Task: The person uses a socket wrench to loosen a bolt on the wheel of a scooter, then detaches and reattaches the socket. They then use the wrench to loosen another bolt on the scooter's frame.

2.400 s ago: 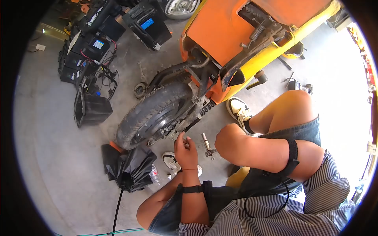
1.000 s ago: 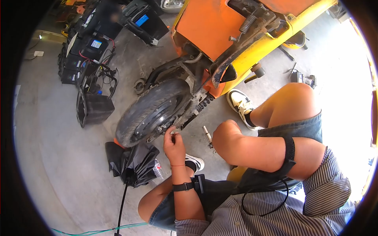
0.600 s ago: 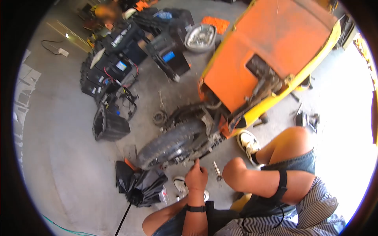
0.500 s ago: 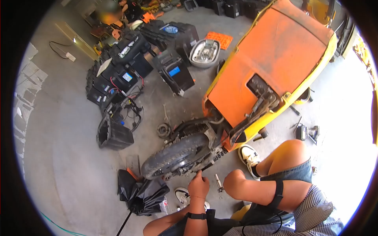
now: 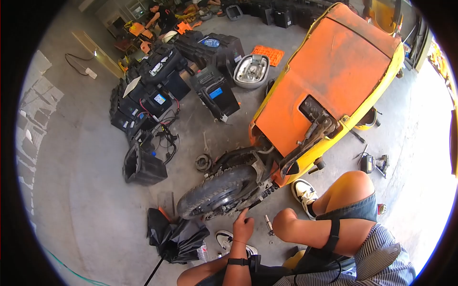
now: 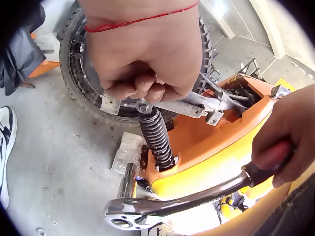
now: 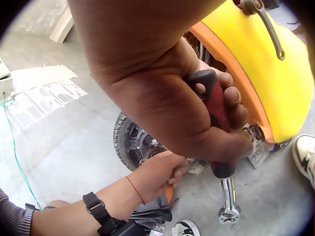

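Observation:
My left hand point(image 5: 242, 229) is at the edge of the wheel point(image 5: 206, 191). In the left wrist view, the fingers of my left hand point(image 6: 142, 59) curl just above the upper end of a black coil-spring shock absorber point(image 6: 156, 135); whether they pinch anything is hidden. My right hand point(image 7: 192, 118) grips the red and black handle of a ratchet wrench point(image 7: 229, 199). The ratchet's metal head and socket point(image 6: 129, 179) lie past the shock absorber's side, apart from it. An orange and yellow vehicle body point(image 5: 329, 81) adjoins the wheel.
Black cases point(image 5: 164, 88) and an open black box point(image 5: 143, 167) stand left of the vehicle. A black bag point(image 5: 176, 240) is beside the wheel. A metal ring point(image 5: 203, 162) and a wrench point(image 5: 205, 141) lie on the floor. A person point(image 5: 164, 18) is at the back.
The head view has tilted up, so the scene sits lower and more of the far floor shows. My left hand stays by the wheel's edge; my right keeps the ratchet.

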A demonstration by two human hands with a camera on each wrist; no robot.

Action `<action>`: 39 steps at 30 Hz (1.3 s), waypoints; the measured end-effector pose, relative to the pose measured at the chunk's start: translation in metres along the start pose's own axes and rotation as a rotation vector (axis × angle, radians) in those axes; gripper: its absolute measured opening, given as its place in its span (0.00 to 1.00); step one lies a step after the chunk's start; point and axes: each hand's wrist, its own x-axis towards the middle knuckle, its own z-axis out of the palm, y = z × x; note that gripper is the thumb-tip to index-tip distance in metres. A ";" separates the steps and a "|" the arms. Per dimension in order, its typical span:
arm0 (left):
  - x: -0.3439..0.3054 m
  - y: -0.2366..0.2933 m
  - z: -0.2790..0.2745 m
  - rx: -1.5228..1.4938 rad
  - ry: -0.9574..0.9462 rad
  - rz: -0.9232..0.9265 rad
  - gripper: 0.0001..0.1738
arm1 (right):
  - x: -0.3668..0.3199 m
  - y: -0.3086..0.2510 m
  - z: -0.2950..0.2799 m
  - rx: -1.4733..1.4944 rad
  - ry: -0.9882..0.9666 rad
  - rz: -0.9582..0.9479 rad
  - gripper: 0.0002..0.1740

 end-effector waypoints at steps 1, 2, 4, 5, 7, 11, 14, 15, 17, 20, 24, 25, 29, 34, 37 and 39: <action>-0.001 -0.001 0.001 -0.106 -0.013 -0.027 0.25 | 0.001 0.000 0.000 0.005 0.006 0.001 0.24; -0.001 -0.002 0.002 -0.211 -0.027 -0.053 0.25 | 0.001 0.000 -0.001 0.011 0.013 0.003 0.24; -0.003 -0.002 0.002 -0.264 -0.029 -0.061 0.26 | 0.000 -0.002 -0.002 0.010 0.029 0.010 0.25; -0.004 -0.002 0.004 -0.318 -0.030 -0.070 0.27 | -0.001 -0.002 -0.002 0.006 0.044 0.017 0.25; -0.004 -0.009 0.004 -0.425 -0.085 -0.177 0.28 | 0.008 -0.002 -0.003 0.041 0.007 0.027 0.24; -0.003 0.016 -0.004 -0.703 -0.156 -0.338 0.30 | 0.012 -0.004 0.000 0.015 0.048 0.063 0.21; -0.003 0.010 -0.010 -0.873 -0.148 -0.333 0.25 | 0.007 -0.002 -0.008 -0.007 -0.017 0.021 0.21; -0.003 0.014 -0.014 -0.873 -0.141 -0.353 0.25 | 0.003 -0.003 -0.010 -0.017 -0.011 0.021 0.22; 0.002 0.034 -0.029 -0.783 0.058 -0.337 0.21 | -0.001 -0.003 -0.010 -0.051 0.001 0.007 0.23; 0.010 0.050 -0.055 -0.640 0.075 -0.322 0.19 | -0.007 -0.003 -0.015 -0.092 0.015 -0.013 0.23; 0.017 0.073 -0.095 -0.039 -0.009 0.060 0.13 | -0.012 -0.005 -0.014 -0.103 0.023 -0.055 0.23; 0.016 0.091 -0.109 0.115 -0.014 0.065 0.11 | -0.013 -0.004 -0.012 -0.115 0.020 -0.071 0.23; 0.001 0.127 -0.139 0.321 0.094 0.180 0.08 | -0.026 -0.002 -0.005 -0.083 0.116 -0.059 0.12; -0.012 0.129 -0.131 0.300 0.316 0.271 0.06 | -0.030 -0.001 -0.008 -0.115 0.157 -0.088 0.10; -0.012 0.116 -0.118 0.261 0.230 0.206 0.10 | -0.029 0.003 -0.007 -0.110 0.165 -0.089 0.09; -0.009 0.106 -0.109 0.335 0.142 0.211 0.13 | -0.031 0.005 -0.006 -0.111 0.146 -0.078 0.09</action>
